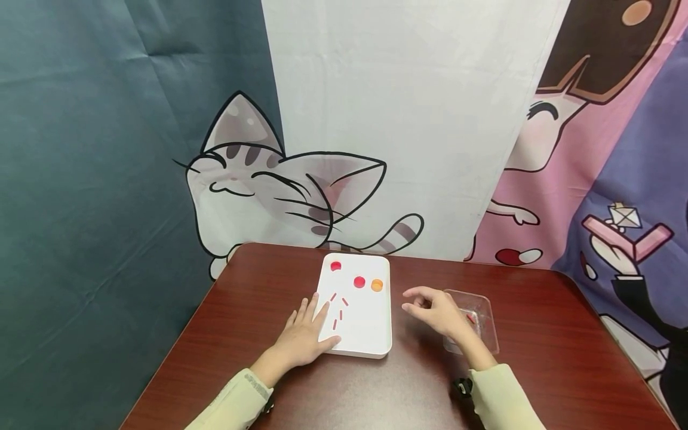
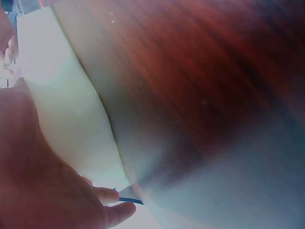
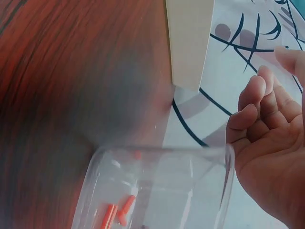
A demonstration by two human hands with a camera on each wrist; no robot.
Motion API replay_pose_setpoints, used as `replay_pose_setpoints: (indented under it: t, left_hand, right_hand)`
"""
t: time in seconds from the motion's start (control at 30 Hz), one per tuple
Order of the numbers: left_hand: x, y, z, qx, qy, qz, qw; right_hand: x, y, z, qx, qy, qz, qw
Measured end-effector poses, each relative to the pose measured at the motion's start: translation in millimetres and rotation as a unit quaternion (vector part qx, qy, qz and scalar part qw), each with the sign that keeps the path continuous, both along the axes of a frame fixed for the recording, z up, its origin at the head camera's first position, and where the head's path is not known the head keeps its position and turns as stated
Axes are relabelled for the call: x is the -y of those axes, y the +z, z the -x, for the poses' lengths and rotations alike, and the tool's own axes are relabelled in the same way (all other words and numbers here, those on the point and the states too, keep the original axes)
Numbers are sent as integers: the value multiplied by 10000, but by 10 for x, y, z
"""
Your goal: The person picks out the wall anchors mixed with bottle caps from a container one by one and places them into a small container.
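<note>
My left hand (image 1: 303,337) rests with spread fingers on the left edge of a white, round-cornered tray (image 1: 368,328), its thumb lying at the near left corner. Several small red sticks (image 1: 341,315) lie apart on the tray's white surface. Farther back on it are two round red pieces (image 1: 359,282) and a round orange piece (image 1: 377,285). Between the tray and a clear plastic box (image 1: 490,325) hovers my right hand (image 1: 438,310), loosely curled, thumb and forefinger apart. Nothing shows in its grasp. In the right wrist view, red sticks (image 3: 108,217) lie inside the box.
Everything stands on a dark red-brown wooden table (image 1: 258,286). Behind it hangs a printed cloth backdrop (image 1: 430,119) with a cartoon cat, close to the table's far edge. The box's rim partly passes beneath my right wrist in the head view.
</note>
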State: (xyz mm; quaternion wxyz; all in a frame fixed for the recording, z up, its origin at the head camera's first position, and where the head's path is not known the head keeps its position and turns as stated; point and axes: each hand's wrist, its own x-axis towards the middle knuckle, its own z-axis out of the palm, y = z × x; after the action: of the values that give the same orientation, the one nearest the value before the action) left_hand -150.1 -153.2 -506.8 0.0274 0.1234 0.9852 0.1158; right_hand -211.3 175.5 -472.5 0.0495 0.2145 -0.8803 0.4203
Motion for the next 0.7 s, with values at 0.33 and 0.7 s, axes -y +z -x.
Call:
replay_pose_setpoints:
  t: [0.33,0.7]
  left_hand:
    - [-4,20,-8,38,17,-51,10000]
    - [8,-30,14,-14,20,18,10000]
  right_hand:
    - [201,12,16,70,200,80,9997]
    - [387,-61,56,162,356,151,9991]
